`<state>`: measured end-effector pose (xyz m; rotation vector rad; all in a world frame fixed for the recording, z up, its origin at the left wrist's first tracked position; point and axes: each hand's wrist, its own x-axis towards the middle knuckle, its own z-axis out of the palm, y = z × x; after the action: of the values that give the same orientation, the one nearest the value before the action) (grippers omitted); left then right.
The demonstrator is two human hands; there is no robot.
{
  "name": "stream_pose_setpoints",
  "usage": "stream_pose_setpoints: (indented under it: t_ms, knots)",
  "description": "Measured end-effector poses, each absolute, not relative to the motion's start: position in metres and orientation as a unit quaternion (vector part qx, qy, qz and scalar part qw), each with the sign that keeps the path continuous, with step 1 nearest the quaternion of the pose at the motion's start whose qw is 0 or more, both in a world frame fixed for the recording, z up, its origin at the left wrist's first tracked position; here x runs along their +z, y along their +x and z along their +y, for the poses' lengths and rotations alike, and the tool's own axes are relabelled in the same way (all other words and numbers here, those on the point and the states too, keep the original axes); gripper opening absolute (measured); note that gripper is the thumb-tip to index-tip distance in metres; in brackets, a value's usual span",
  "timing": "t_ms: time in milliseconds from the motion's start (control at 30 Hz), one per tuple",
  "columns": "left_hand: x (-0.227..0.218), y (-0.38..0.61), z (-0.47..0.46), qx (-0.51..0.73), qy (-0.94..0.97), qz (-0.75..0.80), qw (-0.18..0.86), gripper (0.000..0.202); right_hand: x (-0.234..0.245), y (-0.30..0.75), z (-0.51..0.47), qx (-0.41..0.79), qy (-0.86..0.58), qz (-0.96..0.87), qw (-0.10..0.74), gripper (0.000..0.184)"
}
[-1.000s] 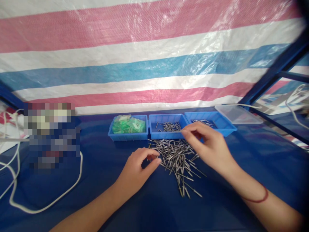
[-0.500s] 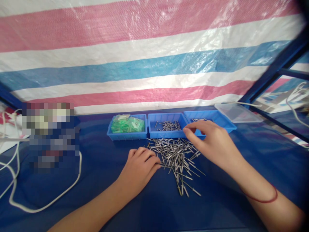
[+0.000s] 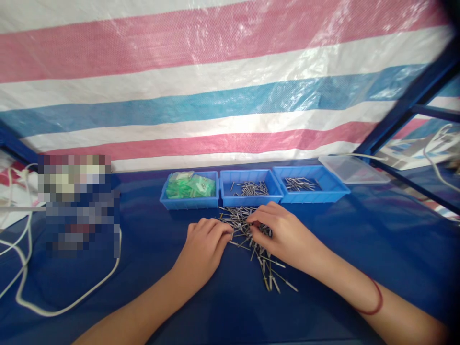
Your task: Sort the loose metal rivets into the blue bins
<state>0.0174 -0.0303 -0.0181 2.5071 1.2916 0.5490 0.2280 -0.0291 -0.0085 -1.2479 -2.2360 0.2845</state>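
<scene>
A loose pile of silvery pop rivets (image 3: 264, 258) lies on the blue tabletop. At its left edge is my left hand (image 3: 204, 244), closed, thumb and forefinger together by the rivets; what they hold, if anything, is hidden. My right hand (image 3: 282, 232) reaches over the pile from the right, thumb and forefinger a little apart among the rivets, with no held rivet visible. Behind the pile, the middle blue tray (image 3: 251, 199) contains loose rivets. More rivets lie in the right blue tray (image 3: 332, 191).
The left blue tray (image 3: 190, 204) contains green plastic packets (image 3: 190, 185). A clear plastic lid (image 3: 355, 170) rests at the back right. A white cable (image 3: 72, 309) curves over the table's left side, near a blurred-out patch. A striped plastic sheet (image 3: 215, 100) hangs behind.
My right hand has moved left and down from in front of the right tray onto the pile, uncovering the rivets in that tray. My left hand stays almost in place, its fingers drawn slightly back.
</scene>
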Motion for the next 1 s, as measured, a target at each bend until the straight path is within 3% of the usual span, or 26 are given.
stream_pose_setpoints:
  t_ms: [167, 267, 533, 833, 933, 1000]
  knots:
    - [-0.013, 0.019, -0.032, 0.263, 0.828, 0.454, 0.196, 0.012, -0.011, 0.219, -0.033, 0.219, -0.474, -0.776, 0.353, 0.005]
    - [-0.012, 0.021, -0.033, 0.281, 0.825, 0.445, 0.207, 0.011, -0.011, 0.213, -0.035, 0.28, -0.46, -0.747, 0.39, 0.01]
    - [-0.019, 0.018, -0.032, 0.285, 0.822, 0.447, 0.205, 0.014, -0.01, 0.211, -0.037, 0.303, -0.447, -0.723, 0.431, 0.01]
    - [-0.016, 0.018, -0.031, 0.303, 0.818, 0.453, 0.186, 0.011, -0.006, 0.214, -0.035, 0.251, -0.455, -0.757, 0.396, 0.01]
    - [-0.015, 0.016, -0.031, 0.296, 0.819, 0.459, 0.176, 0.02, 0.002, 0.238, -0.025, 0.167, -0.498, -0.745, 0.41, 0.011]
    - [-0.013, 0.015, -0.031, 0.266, 0.841, 0.441, 0.168, 0.016, 0.006, 0.264, -0.014, 0.072, -0.569, -0.699, 0.426, 0.012]
